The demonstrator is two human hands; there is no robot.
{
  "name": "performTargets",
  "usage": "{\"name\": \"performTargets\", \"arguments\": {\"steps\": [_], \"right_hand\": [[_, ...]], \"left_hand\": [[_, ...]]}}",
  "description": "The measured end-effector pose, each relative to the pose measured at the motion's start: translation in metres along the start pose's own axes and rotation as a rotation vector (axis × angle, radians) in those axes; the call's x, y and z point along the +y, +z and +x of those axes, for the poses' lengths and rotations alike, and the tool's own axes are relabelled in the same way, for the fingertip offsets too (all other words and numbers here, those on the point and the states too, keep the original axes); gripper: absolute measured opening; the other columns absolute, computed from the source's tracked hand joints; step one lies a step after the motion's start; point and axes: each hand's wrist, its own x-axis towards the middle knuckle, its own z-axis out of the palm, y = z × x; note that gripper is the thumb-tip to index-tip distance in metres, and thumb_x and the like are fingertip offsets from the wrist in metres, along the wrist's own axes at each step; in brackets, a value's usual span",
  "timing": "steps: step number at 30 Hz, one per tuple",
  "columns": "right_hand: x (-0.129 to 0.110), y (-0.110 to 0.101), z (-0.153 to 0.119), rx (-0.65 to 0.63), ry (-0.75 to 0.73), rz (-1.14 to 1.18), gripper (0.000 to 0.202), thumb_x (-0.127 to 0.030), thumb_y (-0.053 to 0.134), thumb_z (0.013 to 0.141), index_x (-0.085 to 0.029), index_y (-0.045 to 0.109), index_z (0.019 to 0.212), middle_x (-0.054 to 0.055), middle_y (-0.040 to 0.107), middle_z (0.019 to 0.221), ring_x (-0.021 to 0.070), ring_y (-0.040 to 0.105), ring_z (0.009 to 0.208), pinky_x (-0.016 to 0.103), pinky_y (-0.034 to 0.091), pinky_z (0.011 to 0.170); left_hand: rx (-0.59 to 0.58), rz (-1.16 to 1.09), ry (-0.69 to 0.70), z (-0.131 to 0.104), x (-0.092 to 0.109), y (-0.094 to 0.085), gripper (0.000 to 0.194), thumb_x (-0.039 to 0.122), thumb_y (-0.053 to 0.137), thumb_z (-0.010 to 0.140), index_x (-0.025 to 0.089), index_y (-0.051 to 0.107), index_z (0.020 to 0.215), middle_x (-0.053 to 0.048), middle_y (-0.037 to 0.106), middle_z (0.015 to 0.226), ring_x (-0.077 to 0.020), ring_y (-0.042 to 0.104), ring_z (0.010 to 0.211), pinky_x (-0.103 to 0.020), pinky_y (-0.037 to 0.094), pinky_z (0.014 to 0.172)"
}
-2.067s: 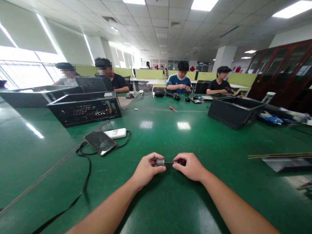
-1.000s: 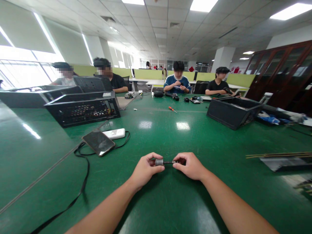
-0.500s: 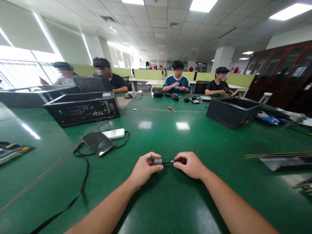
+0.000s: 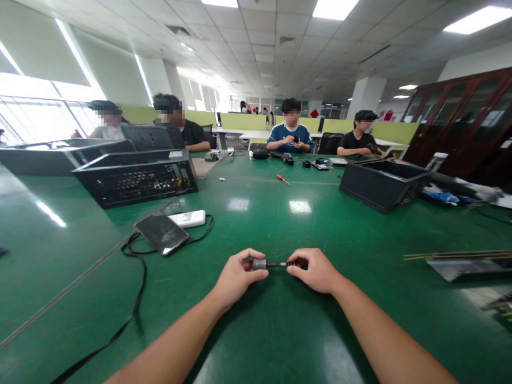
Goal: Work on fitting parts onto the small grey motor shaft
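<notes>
"While the left hand [image 4: 239, 274] faces the right hand [image 4: 316, 272], what does each have hold of?"

"The left is partly closed around a grey cylinder [image 4: 260, 264], thumb on the near side, fingers on the far side. The right is drawn into a pinch, with a dark ridged piece [image 4: 295, 263] half hidden in its fingers. A thin dark rod [image 4: 275, 265] runs level between the 2 grips, over the green table [image 4: 264, 325]. Whether all 3 parts are joined, I can't tell."

"What has just changed?"

"The right fingertips sit slightly further right than 0.5 s ago, and a little more of the ridged piece peeks out. I read that as a small shift of grip or a gentle pull; the handling looks careful, and neither hand has let go."

"And against 2.1 s ago?"

"The space between the hands is wider: the cylinder is further left, and more of the rod shows. The dark phone [image 4: 161, 234] lies as it did, just beside the white device [image 4: 194, 219]. The orange screwdriver [image 4: 283, 180] also rests where it was, well apart from both hands."
</notes>
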Motion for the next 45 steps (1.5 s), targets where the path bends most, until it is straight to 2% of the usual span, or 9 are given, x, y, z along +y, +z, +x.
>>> {"name": "performTargets", "arguments": {"steps": [8, 12, 18, 22, 26, 31, 36, 40, 45], "right_hand": [[0.028, -0.035, -0.003, 0.019, 0.057, -0.081, 0.017, -0.029, 0.064, 0.076, -0.017, 0.072, 0.085, 0.004, 0.07, 0.076, 0.0171, 0.062, 0.069, 0.027, 0.046, 0.065], [0.064, -0.058, -0.005, 0.157, 0.193, -0.053, 0.024, -0.036, 0.063, 0.075, -0.015, 0.071, 0.083, 0.005, 0.07, 0.073, 0.0182, 0.062, 0.066, 0.028, 0.046, 0.063], [0.103, -0.069, -0.005, 0.363, 0.365, 0.241, 0.047, -0.056, 0.053, 0.079, -0.011, 0.067, 0.077, 0.009, 0.067, 0.068, 0.0151, 0.058, 0.054, 0.025, 0.042, 0.052], [0.109, -0.07, -0.009, 0.471, 0.453, 0.336, 0.057, -0.064, 0.048, 0.078, -0.01, 0.063, 0.069, 0.011, 0.064, 0.061, 0.013, 0.053, 0.044, 0.024, 0.036, 0.043], [0.097, -0.062, -0.018, 0.513, 0.473, 0.31, 0.049, -0.057, 0.056, 0.077, -0.009, 0.067, 0.08, 0.012, 0.066, 0.069, 0.0136, 0.054, 0.05, 0.025, 0.039, 0.047], [0.07, -0.038, -0.016, 0.493, 0.464, 0.331, 0.038, -0.037, 0.07, 0.07, -0.01, 0.068, 0.097, 0.011, 0.068, 0.081, 0.0113, 0.051, 0.051, 0.025, 0.041, 0.052], [0.025, 0.005, 0.008, 0.274, 0.377, 0.461, 0.038, -0.035, 0.061, 0.079, -0.008, 0.066, 0.105, 0.007, 0.065, 0.076, 0.0071, 0.045, 0.045, 0.021, 0.033, 0.043], [-0.033, 0.063, 0.035, 0.018, 0.278, 0.526, 0.028, -0.029, 0.06, 0.08, -0.013, 0.068, 0.102, 0.005, 0.066, 0.076, 0.0071, 0.051, 0.048, 0.018, 0.036, 0.044], [-0.12, 0.156, 0.052, -0.418, 0.02, 0.341, 0.026, -0.028, 0.059, 0.081, -0.02, 0.069, 0.104, 0.002, 0.069, 0.082, 0.0112, 0.06, 0.058, 0.021, 0.046, 0.055]], "left_hand": [[-0.022, -0.005, -0.001, 0.0, -0.002, 0.0, 0.039, 0.018, 0.081, 0.058, 0.015, 0.061, 0.091, -0.003, 0.066, 0.078, -0.0152, 0.06, 0.069, -0.026, 0.044, 0.066], [-0.027, -0.008, 0.002, 0.0, -0.003, -0.001, 0.039, 0.019, 0.081, 0.057, 0.015, 0.061, 0.09, -0.001, 0.065, 0.076, -0.0146, 0.06, 0.068, -0.025, 0.043, 0.065], [-0.042, -0.002, -0.002, -0.001, -0.003, 0.002, 0.037, 0.019, 0.082, 0.057, 0.015, 0.061, 0.087, 0.001, 0.064, 0.071, -0.0132, 0.059, 0.063, -0.024, 0.042, 0.061], [-0.07, 0.034, 0.023, -0.005, -0.004, 0.005, 0.036, 0.02, 0.081, 0.058, 0.015, 0.061, 0.088, -0.001, 0.066, 0.071, -0.0132, 0.059, 0.061, -0.023, 0.041, 0.059], [-0.12, 0.069, 0.03, -0.009, -0.008, 0.007, 0.037, 0.022, 0.082, 0.057, 0.014, 0.062, 0.088, -0.001, 0.065, 0.069, -0.0136, 0.058, 0.058, -0.024, 0.041, 0.056], [-0.111, 0.143, 0.041, -0.016, -0.005, -0.002, 0.036, 0.018, 0.082, 0.054, 0.013, 0.063, 0.084, -0.004, 0.066, 0.071, -0.0153, 0.06, 0.062, -0.025, 0.043, 0.059], [-0.128, 0.205, 0.04, -0.047, 0.019, -0.035, 0.034, 0.017, 0.079, 0.057, 0.014, 0.061, 0.085, -0.003, 0.064, 0.072, -0.0158, 0.059, 0.065, -0.026, 0.045, 0.062], [-0.11, 0.37, 0.114, -0.103, 0.035, -0.086, 0.027, 0.021, 0.078, 0.061, 0.016, 0.062, 0.083, -0.002, 0.062, 0.079, -0.0176, 0.06, 0.073, -0.027, 0.047, 0.069], [0.214, 0.618, 0.109, -0.173, 0.012, -0.173, 0.033, 0.044, 0.079, 0.06, 0.018, 0.068, 0.079, -0.006, 0.067, 0.088, -0.0276, 0.063, 0.089, -0.035, 0.052, 0.083]]}}
